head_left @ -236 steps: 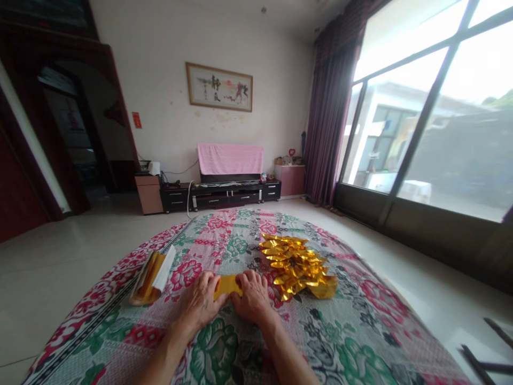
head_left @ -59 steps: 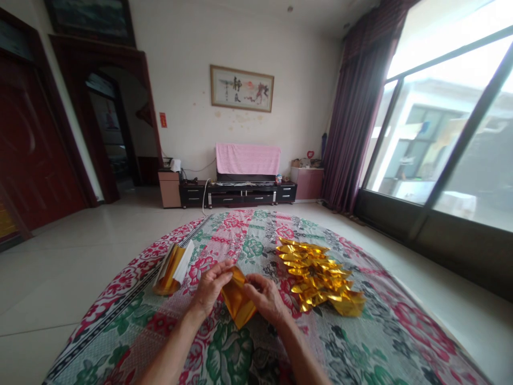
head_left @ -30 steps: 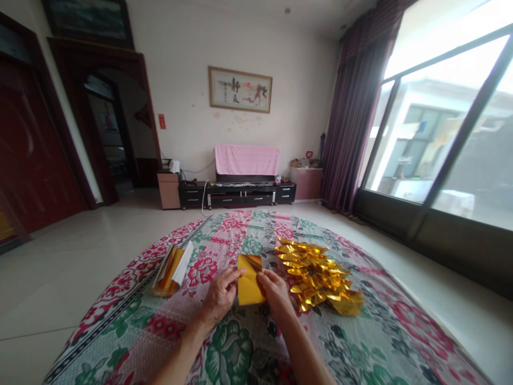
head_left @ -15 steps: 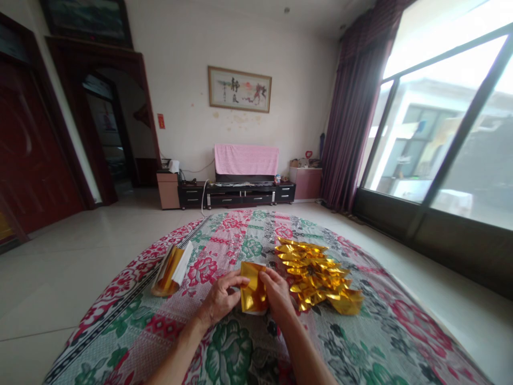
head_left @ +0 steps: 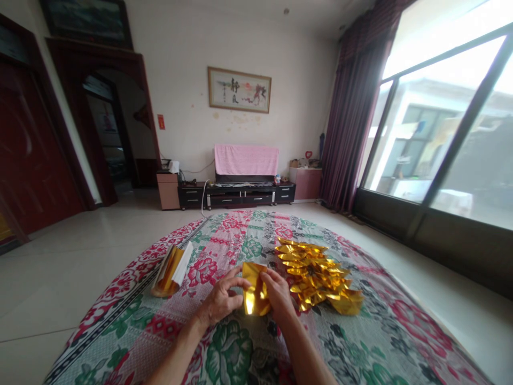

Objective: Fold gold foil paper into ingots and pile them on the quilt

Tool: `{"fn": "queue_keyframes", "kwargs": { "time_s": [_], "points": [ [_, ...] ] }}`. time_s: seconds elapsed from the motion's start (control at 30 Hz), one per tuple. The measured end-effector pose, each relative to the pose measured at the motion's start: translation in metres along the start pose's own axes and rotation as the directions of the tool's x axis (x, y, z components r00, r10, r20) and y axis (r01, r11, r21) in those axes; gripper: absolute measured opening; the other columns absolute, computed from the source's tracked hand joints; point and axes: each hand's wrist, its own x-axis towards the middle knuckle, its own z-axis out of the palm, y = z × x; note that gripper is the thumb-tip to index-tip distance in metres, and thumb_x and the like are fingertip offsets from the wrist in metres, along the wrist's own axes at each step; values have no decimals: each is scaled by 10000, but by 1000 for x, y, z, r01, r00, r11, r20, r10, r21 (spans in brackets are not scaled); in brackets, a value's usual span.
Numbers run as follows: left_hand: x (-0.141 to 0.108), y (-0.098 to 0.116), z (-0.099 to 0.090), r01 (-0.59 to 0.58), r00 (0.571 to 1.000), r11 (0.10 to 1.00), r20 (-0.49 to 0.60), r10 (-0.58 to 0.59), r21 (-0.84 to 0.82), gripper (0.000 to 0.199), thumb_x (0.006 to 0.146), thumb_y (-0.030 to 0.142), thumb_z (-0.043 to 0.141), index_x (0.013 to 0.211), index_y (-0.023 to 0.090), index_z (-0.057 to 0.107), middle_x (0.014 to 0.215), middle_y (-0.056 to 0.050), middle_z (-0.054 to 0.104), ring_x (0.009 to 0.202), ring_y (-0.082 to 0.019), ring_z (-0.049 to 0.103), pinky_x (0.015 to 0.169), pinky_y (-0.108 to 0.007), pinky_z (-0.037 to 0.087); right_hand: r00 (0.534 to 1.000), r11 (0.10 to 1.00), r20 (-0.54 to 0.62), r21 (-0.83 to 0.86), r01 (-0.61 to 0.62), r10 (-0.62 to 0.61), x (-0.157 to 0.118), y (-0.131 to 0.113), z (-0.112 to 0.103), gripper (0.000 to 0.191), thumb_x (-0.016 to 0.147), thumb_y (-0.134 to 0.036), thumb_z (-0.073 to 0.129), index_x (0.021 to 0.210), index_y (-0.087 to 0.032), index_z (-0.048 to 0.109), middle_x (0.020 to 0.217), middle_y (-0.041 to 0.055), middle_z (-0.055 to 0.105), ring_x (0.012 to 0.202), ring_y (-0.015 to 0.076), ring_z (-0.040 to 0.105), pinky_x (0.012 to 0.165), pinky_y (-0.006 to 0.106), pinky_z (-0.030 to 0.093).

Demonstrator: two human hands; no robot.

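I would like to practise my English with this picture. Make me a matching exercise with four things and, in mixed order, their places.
Things:
1. shiny gold foil sheet
2. crinkled folded gold foil pieces
3. curled gold and white sheets
4. plain pink cloth

Places:
a. on the floral tablecloth, to the left of both hands
b. above the low black cabinet
c. between the left hand and the right hand
d. on the tablecloth, to the right of both hands

Right pairs: 1-c, 2-d, 3-a, 4-b

The bare left hand [head_left: 224,297] has the fingers bent and apart; the bare right hand [head_left: 279,294] has the fingers closed together, both forearms [head_left: 301,345] behind.
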Motion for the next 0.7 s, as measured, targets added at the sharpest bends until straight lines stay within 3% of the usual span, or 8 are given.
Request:
{"fn": "queue_keyframes", "kwargs": {
  "time_s": [0.17,0.3,0.47,0.7],
  "points": [
    [1,7,1,-25,999,998,39,27,-51,237,633,138,616,844,200,704,1145,-82,594,1133,-242,490,833,-264,464,1000,1000,-18,-15,6,-6,1,1,0,261,595,-363,667,758,-159,676,552,-28,584,508,116,509,502,225,402],
    [1,13,1,-23,999,992,45,29,-124,154,633,242,677,773,183,706,1130,-77,605,1013,-239,556,813,-273,466,998,997,49,63,-54,51,-2,-2,2,269,588,-346,673,786,-164,672,557,-22,595,489,121,519,514,241,421],
    [3,8,0,-38,997,992,-75,29,-123,168,686,331,645,715,187,725,1076,-73,637,973,-238,568,847,-283,429,993,990,79,104,-100,92,-5,-5,3,277,584,-353,685,785,-164,663,654,13,654,546,136,565,526,237,425],
    [7,-6,0,-11,979,995,-205,-10,-99,208,691,346,638,760,166,716,920,-60,678,798,-196,597,704,-248,444,985,991,133,67,-120,110,-4,-2,4,307,613,-350,664,851,-157,653,759,41,674,631,142,600,556,224,437]
  ]
}}
